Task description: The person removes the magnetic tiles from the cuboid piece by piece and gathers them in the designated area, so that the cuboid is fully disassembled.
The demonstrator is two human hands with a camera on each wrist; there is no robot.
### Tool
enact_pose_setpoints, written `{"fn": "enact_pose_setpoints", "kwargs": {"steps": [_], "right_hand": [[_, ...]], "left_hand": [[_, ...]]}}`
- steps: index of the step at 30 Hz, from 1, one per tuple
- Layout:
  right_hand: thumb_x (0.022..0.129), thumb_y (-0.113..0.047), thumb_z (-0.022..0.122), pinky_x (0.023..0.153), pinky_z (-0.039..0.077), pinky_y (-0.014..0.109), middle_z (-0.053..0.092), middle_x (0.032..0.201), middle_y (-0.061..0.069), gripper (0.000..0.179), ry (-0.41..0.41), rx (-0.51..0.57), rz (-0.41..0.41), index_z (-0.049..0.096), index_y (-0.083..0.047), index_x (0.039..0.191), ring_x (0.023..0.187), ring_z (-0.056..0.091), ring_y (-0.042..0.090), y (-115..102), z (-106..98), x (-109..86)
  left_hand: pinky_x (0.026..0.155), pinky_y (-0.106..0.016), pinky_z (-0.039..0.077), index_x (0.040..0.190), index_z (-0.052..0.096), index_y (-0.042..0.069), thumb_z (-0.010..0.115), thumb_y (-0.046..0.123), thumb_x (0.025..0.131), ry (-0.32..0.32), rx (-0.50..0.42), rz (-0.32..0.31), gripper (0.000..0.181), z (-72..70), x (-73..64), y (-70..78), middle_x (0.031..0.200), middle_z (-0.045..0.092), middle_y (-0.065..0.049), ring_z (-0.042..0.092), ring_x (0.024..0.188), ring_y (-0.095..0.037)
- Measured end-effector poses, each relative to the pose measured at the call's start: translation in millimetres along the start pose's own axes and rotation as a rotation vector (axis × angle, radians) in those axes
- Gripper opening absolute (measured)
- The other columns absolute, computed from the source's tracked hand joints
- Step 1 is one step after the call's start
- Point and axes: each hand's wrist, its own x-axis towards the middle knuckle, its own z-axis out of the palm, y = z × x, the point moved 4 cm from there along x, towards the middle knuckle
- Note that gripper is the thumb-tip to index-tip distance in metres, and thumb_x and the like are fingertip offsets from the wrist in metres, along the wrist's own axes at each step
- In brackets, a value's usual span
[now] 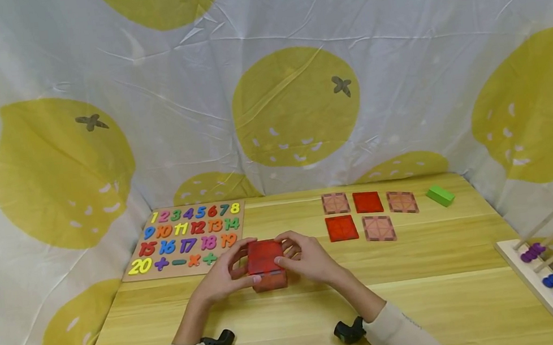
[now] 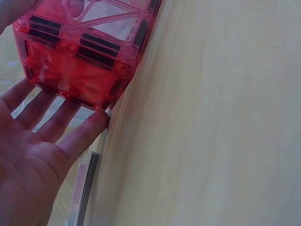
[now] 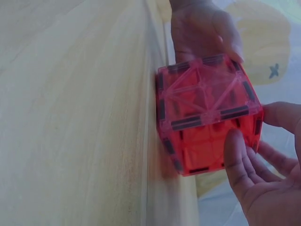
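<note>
- The table (image 1: 436,274) fills the lower half of the head view. Whether the box bears on it cannot be told; if it does not, a slack grip could drop the box onto the wood.
- The number board (image 1: 241,234), left of centre, lies just beyond the left hand. A backward swing of those fingers could nudge the board or knock a number loose.
- The counting rack (image 1: 534,279), lower right, stands well apart from both hands, so a bump there seems unlikely unless the right arm sweeps wide.
- The left hand (image 1: 227,275), lower centre, is clamped round the box's left side, thumb at the near edge and fingers behind. Too hard a squeeze there could fold a wall inward.
- The right hand (image 1: 312,256) holds the box's right side, thumb on the top edge, fingers behind. Pressing unevenly against the other hand could skew the box.
- The red box (image 1: 265,256), at lower centre between the two hands, seems to be tiles meeting edge to edge, dark strips along the seams. A twist or uneven push could part a seam and let a side swing out.
- The five loose tiles (image 1: 341,228), right of centre, lie flat and apart. A sleeve brushing them could slide them together.
- The green block (image 1: 441,196), beyond them at the right, could be tipped only by a long reach.
</note>
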Motion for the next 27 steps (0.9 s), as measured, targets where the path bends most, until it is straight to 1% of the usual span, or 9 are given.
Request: {"fn": "enact_pose_setpoints", "kwargs": {"steps": [4, 6, 8, 11, 13, 15, 17, 22, 27], "right_hand": [[0.094, -0.026, 0.076, 0.085, 0.061, 0.029, 0.069, 0.116, 0.007, 0.042, 0.0, 0.097, 0.057, 0.063, -0.017, 0.133, 0.091, 0.071, 0.015, 2.0, 1.7, -0.4], [0.094, -0.024, 0.076, 0.081, 0.061, 0.028, 0.068, 0.118, 0.008, 0.042, -0.002, 0.149, 0.077, 0.062, -0.017, 0.133, 0.089, 0.072, 0.016, 3.5, 2.7, -0.1], [0.094, -0.021, 0.077, 0.076, 0.061, 0.027, 0.067, 0.12, 0.011, 0.044, 0.0, 0.205, 0.092, 0.061, -0.016, 0.135, 0.087, 0.073, 0.017, 4.6, 3.5, -0.2], [0.093, -0.017, 0.078, 0.07, 0.059, 0.024, 0.066, 0.121, 0.017, 0.049, 0.009, 0.26, 0.104, 0.059, -0.013, 0.138, 0.084, 0.073, 0.017, 5.7, 4.0, -0.2], [0.092, -0.014, 0.078, 0.07, 0.059, 0.023, 0.065, 0.121, 0.019, 0.053, 0.018, 0.282, 0.114, 0.057, -0.011, 0.141, 0.083, 0.072, 0.016, 5.9, 4.0, -0.6], [0.092, -0.012, 0.078, 0.071, 0.059, 0.023, 0.065, 0.12, 0.019, 0.057, 0.023, 0.299, 0.127, 0.054, -0.011, 0.143, 0.083, 0.072, 0.016, 5.6, 4.0, -1.4], [0.092, -0.01, 0.077, 0.073, 0.061, 0.024, 0.065, 0.12, 0.02, 0.06, 0.026, 0.316, 0.124, 0.052, -0.009, 0.146, 0.084, 0.073, 0.016, 4.6, 3.8, -2.4], [0.092, -0.004, 0.075, 0.077, 0.063, 0.027, 0.065, 0.12, 0.021, 0.06, 0.025, 0.373, 0.129, 0.051, -0.005, 0.147, 0.088, 0.075, 0.018, 6.9, 4.3, -2.3], [0.092, -0.003, 0.076, 0.078, 0.063, 0.028, 0.066, 0.121, 0.019, 0.06, 0.032, 0.391, 0.138, 0.052, -0.008, 0.146, 0.087, 0.075, 0.017, 9.1, 2.6, -0.4]], "left_hand": [[0.11, -0.038, 0.051, 0.159, 0.035, 0.018, 0.078, 0.014, 0.091, -0.001, 0.012, 0.002, 0.08, -0.9, -0.1, -0.8, 0.158, 0.044, -0.009, 0.044, 0.145, -0.04], [0.11, -0.038, 0.051, 0.158, 0.036, 0.022, 0.078, 0.013, 0.091, -0.001, 0.013, 0.001, 0.08, -1.2, -0.1, -1.4, 0.159, 0.043, -0.008, 0.044, 0.145, -0.039], [0.11, -0.038, 0.051, 0.158, 0.036, 0.02, 0.078, 0.013, 0.091, 0.001, 0.014, 0.0, 0.08, -1.3, 0.2, -2.2, 0.158, 0.043, -0.009, 0.044, 0.144, -0.039], [0.11, -0.039, 0.052, 0.158, 0.035, 0.014, 0.078, 0.014, 0.091, 0.005, 0.018, -0.008, 0.08, -1.1, 0.8, -3.1, 0.156, 0.045, -0.009, 0.044, 0.144, -0.038], [0.109, -0.039, 0.052, 0.158, 0.035, 0.011, 0.079, 0.014, 0.091, 0.006, 0.021, -0.012, 0.081, -0.6, 1.0, -2.8, 0.154, 0.046, -0.01, 0.045, 0.144, -0.038], [0.11, -0.039, 0.052, 0.158, 0.035, 0.01, 0.079, 0.014, 0.09, 0.007, 0.019, -0.018, 0.081, -0.4, 1.0, -2.4, 0.153, 0.047, -0.01, 0.045, 0.144, -0.037], [0.109, -0.039, 0.052, 0.158, 0.034, 0.009, 0.08, 0.014, 0.09, 0.006, 0.016, -0.014, 0.082, -0.2, 0.6, -1.5, 0.153, 0.048, -0.01, 0.045, 0.143, -0.038], [0.109, -0.038, 0.053, 0.157, 0.037, 0.011, 0.08, 0.014, 0.089, 0.007, 0.009, -0.004, 0.081, -0.3, 1.0, -1.3, 0.152, 0.049, -0.009, 0.045, 0.143, -0.037], [0.11, -0.041, 0.052, 0.155, 0.04, 0.016, 0.081, 0.016, 0.089, 0.013, 0.024, -0.005, 0.078, -1.4, 1.9, -3.4, 0.151, 0.05, -0.009, 0.046, 0.143, -0.038]]}}
